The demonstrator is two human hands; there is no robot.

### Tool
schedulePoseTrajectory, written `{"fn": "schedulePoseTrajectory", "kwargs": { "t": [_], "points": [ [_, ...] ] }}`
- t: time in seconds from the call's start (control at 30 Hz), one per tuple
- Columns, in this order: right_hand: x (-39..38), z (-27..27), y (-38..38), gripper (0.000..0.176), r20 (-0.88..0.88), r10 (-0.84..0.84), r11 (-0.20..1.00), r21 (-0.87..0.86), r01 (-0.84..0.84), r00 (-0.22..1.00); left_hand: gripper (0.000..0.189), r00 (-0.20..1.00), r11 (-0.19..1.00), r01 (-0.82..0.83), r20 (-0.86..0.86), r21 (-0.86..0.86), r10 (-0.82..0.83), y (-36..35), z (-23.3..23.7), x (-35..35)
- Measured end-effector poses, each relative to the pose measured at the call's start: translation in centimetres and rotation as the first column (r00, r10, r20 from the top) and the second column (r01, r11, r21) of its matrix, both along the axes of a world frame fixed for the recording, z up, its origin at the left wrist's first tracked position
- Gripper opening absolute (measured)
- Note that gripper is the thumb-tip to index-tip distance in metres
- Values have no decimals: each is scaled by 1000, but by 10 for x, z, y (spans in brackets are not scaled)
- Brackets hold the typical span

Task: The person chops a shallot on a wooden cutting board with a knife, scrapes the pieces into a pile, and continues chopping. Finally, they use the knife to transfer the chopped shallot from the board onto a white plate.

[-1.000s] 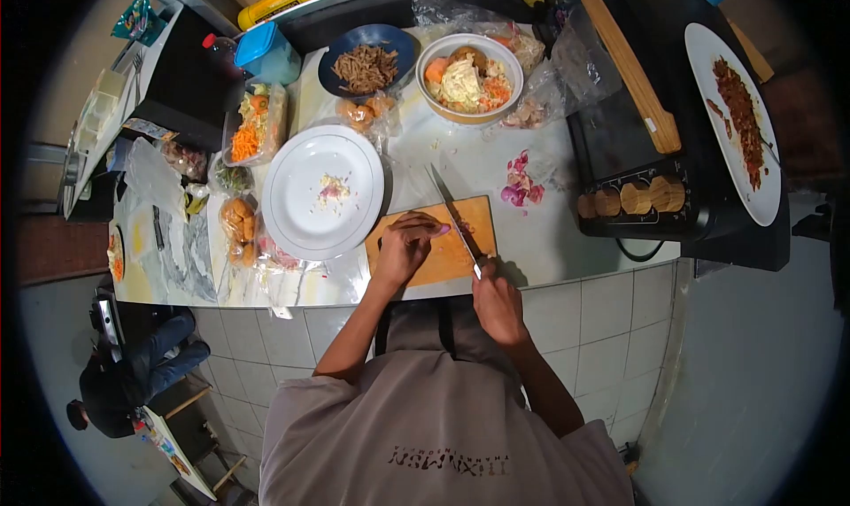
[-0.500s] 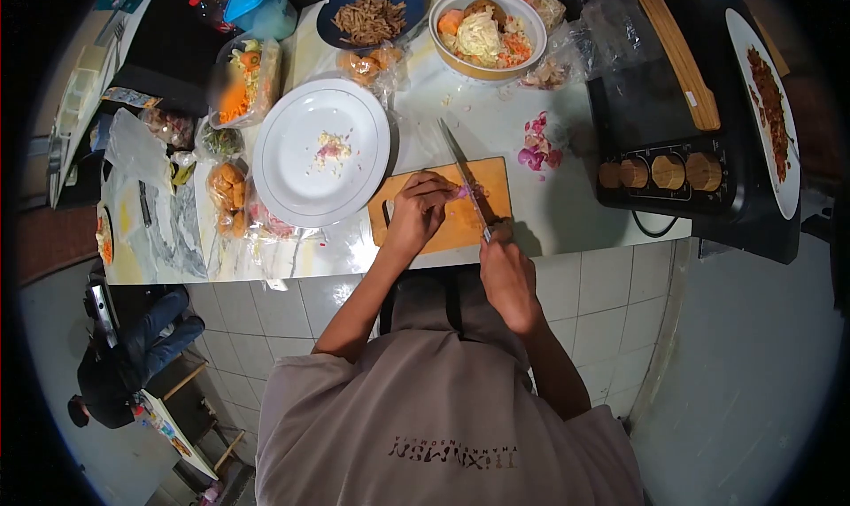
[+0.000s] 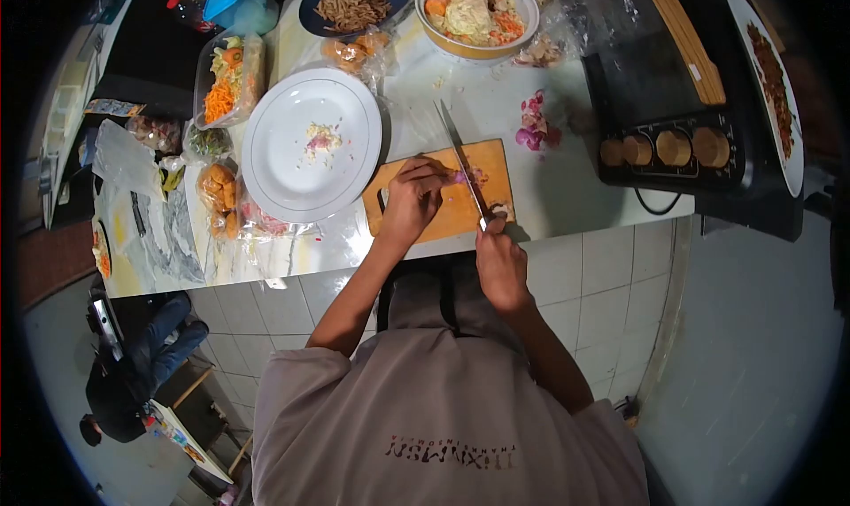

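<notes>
My right hand [image 3: 502, 265] is closed around the handle of a kitchen knife [image 3: 455, 138], whose long blade points away from me across the wooden cutting board [image 3: 425, 228]. On the board, my left hand [image 3: 416, 200] pinches a small purple shallot [image 3: 458, 177] just left of the blade. Small purple bits lie around the blade, and a pale piece [image 3: 502, 211] sits near the board's right edge. To the left stands a white plate [image 3: 266, 174] holding finely chopped pale and purple bits [image 3: 322, 139].
Purple peels [image 3: 536, 127] lie on the counter right of the board. Behind are a bowl of mixed food [image 3: 421, 15] and a dark plate of brown strips [image 3: 310, 23]. A black stove [image 3: 593, 99] stands right. At far left, a person [image 3: 124, 391] is near another table.
The view has shifted slightly, so the counter items appear a little higher and further left. Both hands keep their grips; the knife has moved slightly at the shallot.
</notes>
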State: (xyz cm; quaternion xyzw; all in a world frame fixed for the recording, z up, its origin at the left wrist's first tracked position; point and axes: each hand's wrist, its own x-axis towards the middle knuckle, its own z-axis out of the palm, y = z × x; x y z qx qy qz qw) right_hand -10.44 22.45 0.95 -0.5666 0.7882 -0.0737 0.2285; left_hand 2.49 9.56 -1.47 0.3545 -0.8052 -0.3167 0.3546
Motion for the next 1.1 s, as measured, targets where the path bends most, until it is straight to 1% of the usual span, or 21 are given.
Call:
{"fn": "schedulePoseTrajectory", "kwargs": {
  "t": [0.07,0.17,0.2,0.23,0.33,0.37,0.43,0.47,0.53,0.57,0.63,0.67,0.73,0.77,0.83,0.87,0.9,0.97,1.03,1.07,1.1],
  "points": [
    [-2,6,-1,22,17,-17,999,46,16,1000,36,1000,1000,8,-12,-8,-8,-2,-1,-2],
    [-11,10,-4,23,84,22,999,29,-24,996,37,1000,1000,9,-26,1,-9,1,1,1],
    [-13,22,-7,24,120,1,999,43,-6,993,38,999,1000,14,-43,8,-14,0,1,1],
    [-14,29,-11,24,121,0,999,38,-5,993,38,999,1000,15,-41,4,-15,-1,1,0],
    [-17,47,-20,22,147,-37,993,120,19,988,38,998,1000,19,-55,-2,-19,0,-1,-1],
    [-17,46,-18,22,146,-42,993,119,24,988,38,999,1000,13,-50,-7,-13,0,-1,-1],
    [-15,43,-17,19,73,116,993,-16,-115,991,38,999,1000,8,-43,-12,-8,1,3,-1],
    [-14,39,-15,19,75,116,993,-16,-115,990,37,1000,1000,0,-28,-18,0,1,5,0],
    [-10,34,-13,19,35,58,997,-55,-56,998,36,1000,1000,-13,-14,-20,12,2,5,0],
    [-10,33,-12,19,36,60,997,-49,-58,998,35,999,999,-30,-25,12,30,3,2,0],
    [-9,37,-12,20,-2,128,991,-24,-128,992,34,998,998,-45,-34,49,47,4,-3,1],
    [-7,33,-13,20,-1,129,991,-19,-129,992,33,999,998,-35,-29,43,36,3,-4,1],
    [4,21,-11,15,-125,64,998,7,-63,990,33,999,999,-27,-21,46,28,3,-5,2],
    [9,15,-6,15,-123,62,998,15,-61,990,33,1000,998,-23,-14,66,24,5,-4,3],
    [13,3,-5,12,-259,103,995,14,-103,960,33,999,997,-28,-15,65,29,-1,-4,1],
    [13,-1,-3,23,-215,73,997,27,-69,974,34,1000,999,-17,-21,36,18,-1,-3,2],
    [10,1,-4,23,-217,72,997,25,-68,974,34,1000,1000,-6,-29,5,6,0,-3,2],
    [1,10,-8,22,-79,53,998,34,-51,995,34,1000,1000,0,-21,13,0,0,0,0],
    [-7,35,-14,21,102,20,1000,-8,-19,995,34,1000,1000,0,1,29,0,3,2,4],
    [-9,44,-19,21,173,-12,998,60,1,985,33,1000,1000,-3,3,22,3,3,1,4],
    [-9,45,-21,21,173,-13,998,59,2,985,32,1000,1000,-4,2,15,4,3,1,3]
  ]
}}
